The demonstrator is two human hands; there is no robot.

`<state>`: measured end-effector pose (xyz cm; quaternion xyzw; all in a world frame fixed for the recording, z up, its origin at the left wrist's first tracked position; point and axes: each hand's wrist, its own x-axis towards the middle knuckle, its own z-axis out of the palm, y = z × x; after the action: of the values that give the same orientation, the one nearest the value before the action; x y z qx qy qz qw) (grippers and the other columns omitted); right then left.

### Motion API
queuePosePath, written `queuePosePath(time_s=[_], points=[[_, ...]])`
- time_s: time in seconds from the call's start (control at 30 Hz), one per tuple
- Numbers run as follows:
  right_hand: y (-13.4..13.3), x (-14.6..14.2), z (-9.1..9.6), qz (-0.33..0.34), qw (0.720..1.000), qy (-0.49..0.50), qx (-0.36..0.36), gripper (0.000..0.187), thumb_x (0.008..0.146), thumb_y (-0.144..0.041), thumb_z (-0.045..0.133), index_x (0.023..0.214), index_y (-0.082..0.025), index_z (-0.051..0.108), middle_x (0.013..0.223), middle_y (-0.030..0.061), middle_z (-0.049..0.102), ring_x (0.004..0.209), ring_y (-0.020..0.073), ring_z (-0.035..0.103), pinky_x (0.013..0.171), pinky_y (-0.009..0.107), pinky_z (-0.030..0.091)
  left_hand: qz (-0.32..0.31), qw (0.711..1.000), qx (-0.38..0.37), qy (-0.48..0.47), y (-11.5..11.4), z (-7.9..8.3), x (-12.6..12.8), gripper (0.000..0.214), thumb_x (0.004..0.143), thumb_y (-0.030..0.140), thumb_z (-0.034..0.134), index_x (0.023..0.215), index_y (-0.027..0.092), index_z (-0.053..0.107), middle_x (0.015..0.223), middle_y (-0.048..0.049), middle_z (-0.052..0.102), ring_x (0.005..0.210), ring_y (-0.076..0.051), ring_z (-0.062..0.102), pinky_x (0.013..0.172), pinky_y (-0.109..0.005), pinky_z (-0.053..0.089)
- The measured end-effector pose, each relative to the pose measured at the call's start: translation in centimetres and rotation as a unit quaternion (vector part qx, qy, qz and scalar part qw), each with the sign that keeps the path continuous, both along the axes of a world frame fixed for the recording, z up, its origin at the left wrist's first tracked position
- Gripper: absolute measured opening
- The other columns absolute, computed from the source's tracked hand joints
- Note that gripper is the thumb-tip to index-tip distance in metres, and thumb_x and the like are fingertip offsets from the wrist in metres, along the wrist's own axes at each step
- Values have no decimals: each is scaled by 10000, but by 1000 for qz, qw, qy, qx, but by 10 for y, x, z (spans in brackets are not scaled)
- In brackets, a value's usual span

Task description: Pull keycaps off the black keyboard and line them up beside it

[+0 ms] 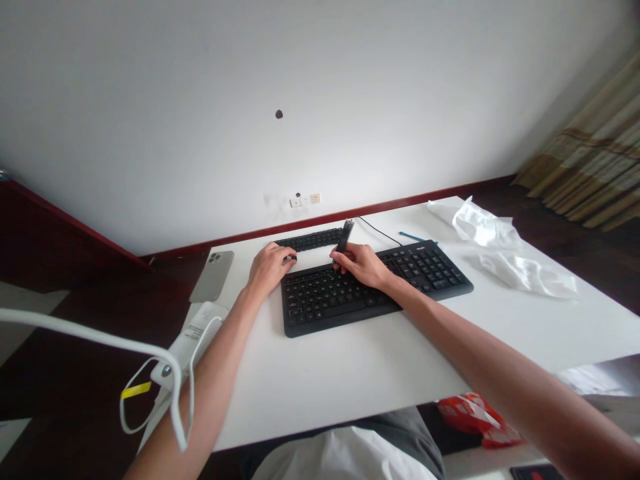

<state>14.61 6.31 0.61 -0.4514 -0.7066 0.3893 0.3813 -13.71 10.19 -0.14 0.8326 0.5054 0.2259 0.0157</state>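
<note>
A black keyboard (350,303) lies at a slant on the white table in front of me. My right hand (363,265) grips a dark pen-like tool (345,237) upright, its lower end down among the upper keys; its exact kind is unclear. At the keyboard's upper left corner is my left hand (269,268), thumb and fingers bent together around a small dark piece (290,259) too small to name. Just behind the hands, rows of black keys (313,239) lie along the table's back edge, partly hidden by my hands and the tool.
A grey phone (213,277) and a white power strip (193,333) with a white cable (100,337) lie at the left edge. Crumpled clear plastic bags (525,273) and a blue stick (413,237) are to the right. A wall (400,100) stands behind the table.
</note>
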Motion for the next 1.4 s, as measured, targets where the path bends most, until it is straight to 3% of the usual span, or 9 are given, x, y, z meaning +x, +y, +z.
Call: queuePosePath(time_s=[0.2, 0.8, 1.4], points=[[-1, -1, 1, -8, 1000, 2, -5, 337, 994, -490, 595, 930, -171, 684, 806, 53, 760, 637, 177, 681, 628, 288, 542, -38, 999, 27, 12, 2, 0, -2, 50, 926, 267, 743, 919, 268, 792, 1043, -18, 769, 1035, -245, 590, 904, -379, 516], [-3, 0, 5, -4, 1000, -10, -8, 355, 989, -515, 589, 953, -177, 692, 802, 55, 760, 649, 186, 691, 633, 290, 543, 32, 999, 38, 12, 0, -3, -5, 131, 914, 332, 754, 1028, 274, 780, 1035, -62, 712, 1058, -278, 559, 952, -412, 488], [-3, 0, 5, -3, 1000, -20, 1, 353, 990, -516, 588, 930, -182, 685, 796, 49, 757, 645, 186, 686, 628, 288, 528, 27, 999, 13, -12, 0, -5, -6, 179, 936, 328, 721, 1078, 275, 816, 1031, -63, 737, 1034, -272, 580, 915, -402, 525]])
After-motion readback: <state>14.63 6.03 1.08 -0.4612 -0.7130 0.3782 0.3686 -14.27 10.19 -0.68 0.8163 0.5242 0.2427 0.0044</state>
